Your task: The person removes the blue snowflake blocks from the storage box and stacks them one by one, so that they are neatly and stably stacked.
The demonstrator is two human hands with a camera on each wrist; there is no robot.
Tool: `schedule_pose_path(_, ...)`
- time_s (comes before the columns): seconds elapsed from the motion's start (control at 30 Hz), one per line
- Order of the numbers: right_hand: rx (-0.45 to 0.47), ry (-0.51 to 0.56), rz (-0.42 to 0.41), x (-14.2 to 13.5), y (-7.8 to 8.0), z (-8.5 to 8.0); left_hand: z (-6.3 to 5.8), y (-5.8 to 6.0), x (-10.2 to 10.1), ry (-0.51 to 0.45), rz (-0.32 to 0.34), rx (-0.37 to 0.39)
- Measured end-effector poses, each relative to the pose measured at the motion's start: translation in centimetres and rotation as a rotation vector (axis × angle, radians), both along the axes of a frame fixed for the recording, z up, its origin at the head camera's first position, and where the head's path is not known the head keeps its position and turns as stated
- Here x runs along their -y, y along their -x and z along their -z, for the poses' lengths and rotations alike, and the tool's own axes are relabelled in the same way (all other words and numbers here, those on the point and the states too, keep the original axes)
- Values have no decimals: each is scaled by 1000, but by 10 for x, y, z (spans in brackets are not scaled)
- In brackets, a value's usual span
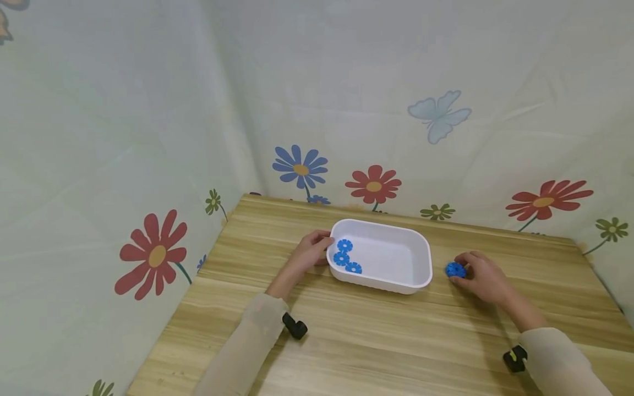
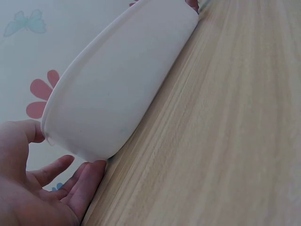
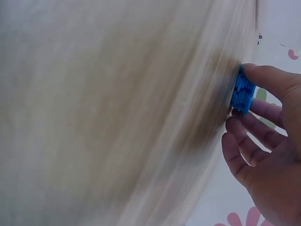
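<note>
White plastic tray (image 1: 391,258) with rounded corners, set on a wood-grain tabletop (image 1: 376,335); positions are given relative to this tray, as seen in the head view. Three blue snowflake discs (image 1: 342,258), notched at the edge and pierced at the centre, lie inside the tray against its left end. The left hand (image 1: 313,250) grips that same end from outside: the left wrist view shows the thumb at the rim and fingertips touching the lower wall. To the right of the tray, and apart from it, the right hand (image 1: 482,275) pinches a stack of blue snowflake discs (image 1: 454,269) between thumb and fingers; whether the stack touches the tabletop cannot be told. Both sleeves are pale, and a black wrist device (image 1: 295,326) sits at each cuff, nearer the person than the tray. Beyond the tray hangs a pale backdrop (image 1: 317,82) printed with a red flower (image 1: 373,186), a blue flower (image 1: 301,169) and a light-blue butterfly (image 1: 439,116).
</note>
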State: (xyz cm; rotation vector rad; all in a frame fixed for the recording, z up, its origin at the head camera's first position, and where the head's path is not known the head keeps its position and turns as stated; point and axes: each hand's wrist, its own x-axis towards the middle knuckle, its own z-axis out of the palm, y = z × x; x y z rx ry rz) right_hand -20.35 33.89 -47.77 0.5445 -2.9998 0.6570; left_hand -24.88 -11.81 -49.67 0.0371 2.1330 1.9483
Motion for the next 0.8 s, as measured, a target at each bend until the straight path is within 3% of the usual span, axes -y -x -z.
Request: schedule_pose_path(0.8, 20, -28, 36, 7, 0, -1, 0, -2, 0, 31, -16, -1)
